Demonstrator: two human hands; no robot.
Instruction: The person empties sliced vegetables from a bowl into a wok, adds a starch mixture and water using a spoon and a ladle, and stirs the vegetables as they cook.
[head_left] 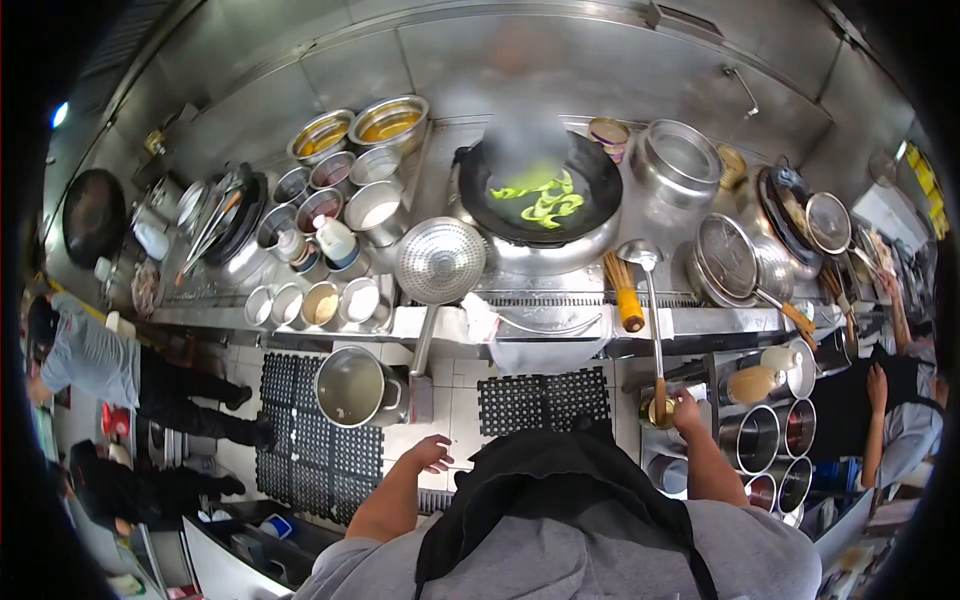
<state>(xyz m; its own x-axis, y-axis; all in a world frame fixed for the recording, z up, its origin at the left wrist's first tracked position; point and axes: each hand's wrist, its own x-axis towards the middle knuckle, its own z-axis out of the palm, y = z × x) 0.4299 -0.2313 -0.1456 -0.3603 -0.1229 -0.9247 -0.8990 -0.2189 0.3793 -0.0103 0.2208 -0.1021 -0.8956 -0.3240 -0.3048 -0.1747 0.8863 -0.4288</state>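
Observation:
Green vegetable pieces (pixel 548 200) lie in a large black wok (pixel 478 205) on the stove, partly blurred above. At the right, my right hand (pixel 686 412) is closed near the wooden handle end of a long ladle (pixel 651 300), whose bowl rests at the stove edge. A small container (pixel 655 410) is beside that hand. My left hand (pixel 432 454) hangs over the floor, fingers apart and holding nothing. Above and left of it, a perforated strainer (pixel 441 262) lies on the stove, its handle pointing toward me.
A metal pot (pixel 350 387) stands left of the strainer's handle. Seasoning containers (pixel 322 302) line the left counter. A bamboo brush (pixel 625 292) and mesh strainers (pixel 725 258) lie right of the wok. Other people (pixel 95 350) are at both sides.

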